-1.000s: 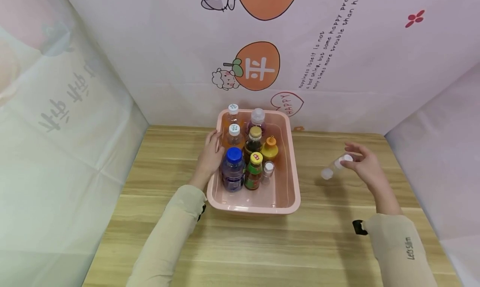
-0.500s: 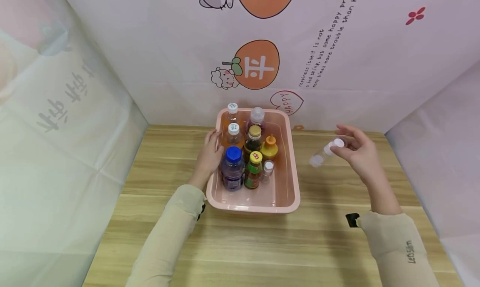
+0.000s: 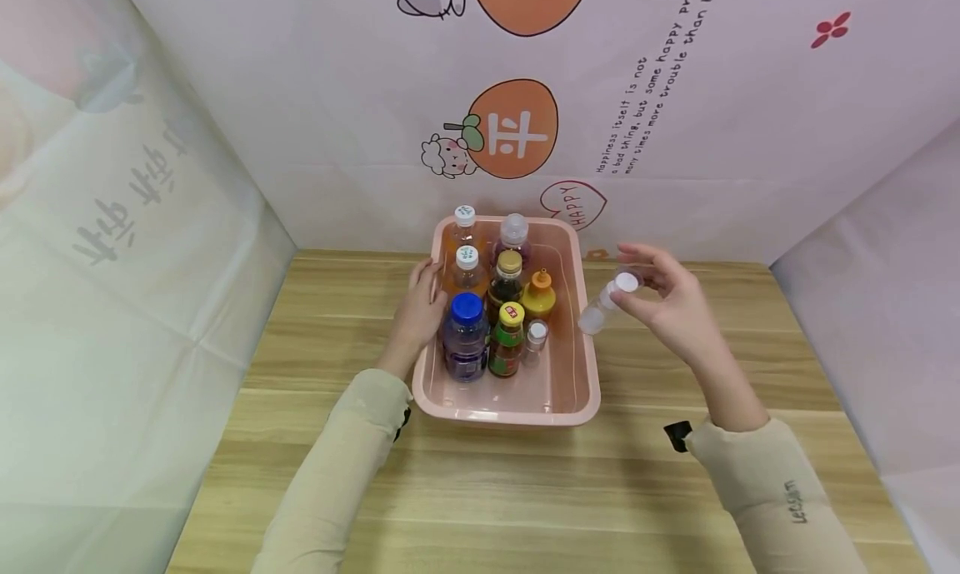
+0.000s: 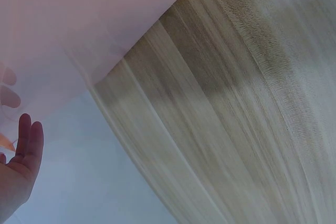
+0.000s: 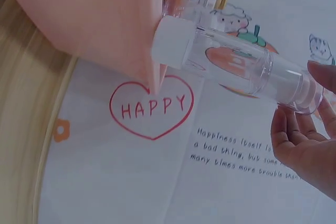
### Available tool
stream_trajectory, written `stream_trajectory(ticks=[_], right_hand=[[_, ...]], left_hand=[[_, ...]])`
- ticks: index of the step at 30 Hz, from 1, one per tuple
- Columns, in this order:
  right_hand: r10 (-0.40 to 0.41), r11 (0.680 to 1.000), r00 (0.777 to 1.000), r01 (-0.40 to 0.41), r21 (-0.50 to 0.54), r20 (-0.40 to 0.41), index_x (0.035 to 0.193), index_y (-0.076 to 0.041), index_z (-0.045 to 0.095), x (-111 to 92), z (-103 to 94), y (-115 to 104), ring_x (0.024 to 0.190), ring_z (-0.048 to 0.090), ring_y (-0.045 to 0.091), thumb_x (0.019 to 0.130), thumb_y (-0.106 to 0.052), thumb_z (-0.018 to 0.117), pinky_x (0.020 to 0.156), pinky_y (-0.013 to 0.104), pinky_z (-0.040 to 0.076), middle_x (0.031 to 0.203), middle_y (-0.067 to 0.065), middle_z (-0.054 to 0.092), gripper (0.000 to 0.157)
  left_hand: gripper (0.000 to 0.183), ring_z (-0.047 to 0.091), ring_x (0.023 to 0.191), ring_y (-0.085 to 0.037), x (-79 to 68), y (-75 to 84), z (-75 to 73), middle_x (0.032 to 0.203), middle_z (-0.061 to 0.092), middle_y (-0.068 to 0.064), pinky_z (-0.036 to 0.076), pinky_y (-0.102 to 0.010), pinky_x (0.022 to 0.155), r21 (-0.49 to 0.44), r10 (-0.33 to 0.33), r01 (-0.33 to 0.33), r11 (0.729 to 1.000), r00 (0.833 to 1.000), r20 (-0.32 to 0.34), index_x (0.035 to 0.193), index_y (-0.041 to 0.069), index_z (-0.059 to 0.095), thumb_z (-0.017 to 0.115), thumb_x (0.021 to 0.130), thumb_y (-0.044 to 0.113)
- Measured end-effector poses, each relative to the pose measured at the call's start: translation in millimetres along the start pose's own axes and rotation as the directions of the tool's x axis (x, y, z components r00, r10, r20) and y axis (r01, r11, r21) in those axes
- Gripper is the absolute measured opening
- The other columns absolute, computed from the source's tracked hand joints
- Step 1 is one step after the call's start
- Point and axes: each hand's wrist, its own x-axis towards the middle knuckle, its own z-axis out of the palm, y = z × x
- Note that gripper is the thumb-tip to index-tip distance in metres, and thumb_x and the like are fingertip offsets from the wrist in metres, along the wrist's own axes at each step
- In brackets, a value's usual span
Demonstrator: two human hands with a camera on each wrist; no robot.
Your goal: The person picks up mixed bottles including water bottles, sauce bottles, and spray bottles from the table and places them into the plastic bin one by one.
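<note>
My right hand (image 3: pixel 678 311) pinches a slim clear bottle (image 3: pixel 597 311) by one end between thumb and fingers. The bottle is tilted, its lower end over the right rim of a pink plastic basin (image 3: pixel 510 419). In the right wrist view, the bottle's far end has a white cap (image 5: pixel 170 41) close to the basin's rim; whether they touch I cannot tell. My left hand (image 3: pixel 416 317) rests against the basin's left rim; two fairly straight fingers (image 4: pixel 35 140) show in the left wrist view.
Inside the basin stand a blue-capped bottle (image 3: pixel 467 341), a yellow-capped bottle (image 3: pixel 508 341), a yellow squeeze bottle (image 3: pixel 539 299), a small white-capped clear bottle (image 3: pixel 535 341) and several others. The basin is on a wooden table (image 3: pixel 510 491), with printed cloth (image 3: pixel 360 141) behind.
My right hand has lifted the clear bottle and carried it leftward from above the table to the basin's right rim. The left hand and the basin stay in place.
</note>
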Motion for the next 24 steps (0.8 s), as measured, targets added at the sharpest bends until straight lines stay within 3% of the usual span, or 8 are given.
stream_trajectory(ticks=[7, 11, 15, 19, 24], right_hand=[[-0.035, 0.999, 0.997, 0.036, -0.021, 0.074, 0.127, 0.001, 0.053, 2, 17.1, -9, 0.098, 0.054, -0.009, 0.079, 0.006, 0.067, 0.084, 0.005, 0.043, 0.108, -0.026, 0.052, 0.051], [-0.046, 0.998, 0.992, 0.052, -0.043, 0.118, 0.128, -0.002, 0.053, 2, 26.1, -13, 0.097, 0.053, -0.007, 0.078, 0.007, 0.068, 0.083, 0.005, 0.043, 0.114, -0.005, 0.059, 0.053], [-0.019, 0.997, 0.981, 0.033, -0.07, 0.194, 0.132, -0.005, 0.051, 2, 35.6, -14, 0.103, 0.057, 0.01, 0.077, 0.006, 0.069, 0.085, 0.008, 0.044, 0.126, 0.016, 0.056, 0.058], [0.004, 0.994, 0.964, 0.026, -0.106, 0.266, 0.133, -0.005, 0.049, 2, 46.8, -10, 0.104, 0.06, 0.028, 0.076, 0.006, 0.069, 0.088, 0.024, 0.049, 0.127, 0.017, 0.055, 0.062], [-0.023, 0.988, 0.944, 0.073, -0.14, 0.329, 0.133, 0.0, 0.048, 0, 60.9, -2, 0.099, 0.06, 0.031, 0.074, 0.01, 0.069, 0.088, 0.042, 0.051, 0.122, 0.02, 0.057, 0.064]], left_hand=[[0.051, 0.037, 0.139, -0.032, 0.8, -2.0, 0.7, 0.157, 0.019, 0.001, 0.034, -0.05, 0.112, 0.001, -0.004, 0.004, 1.0, 1.0, 0.001, 0.146, 0.015, 0.032, 0.041, 0.096, 0.022], [0.051, 0.036, 0.139, -0.031, 1.5, -2.3, 0.9, 0.157, 0.019, 0.001, 0.033, -0.051, 0.113, -0.006, -0.007, 0.007, 1.0, 1.0, 0.0, 0.146, 0.016, 0.033, 0.041, 0.096, 0.022], [0.051, 0.036, 0.139, -0.031, 1.7, -2.0, 0.7, 0.157, 0.019, 0.001, 0.033, -0.051, 0.113, -0.002, -0.011, 0.011, 1.0, 1.0, 0.0, 0.146, 0.016, 0.033, 0.041, 0.096, 0.022], [0.052, 0.036, 0.139, -0.032, 1.2, -1.9, 0.4, 0.158, 0.018, 0.001, 0.034, -0.051, 0.112, -0.004, -0.013, 0.013, 1.0, 1.0, 0.001, 0.146, 0.016, 0.032, 0.041, 0.096, 0.022], [0.052, 0.037, 0.139, -0.032, 1.2, -1.9, 0.1, 0.158, 0.017, 0.002, 0.035, -0.052, 0.111, -0.009, -0.016, 0.016, 1.0, 1.0, 0.007, 0.146, 0.016, 0.032, 0.041, 0.096, 0.022]])
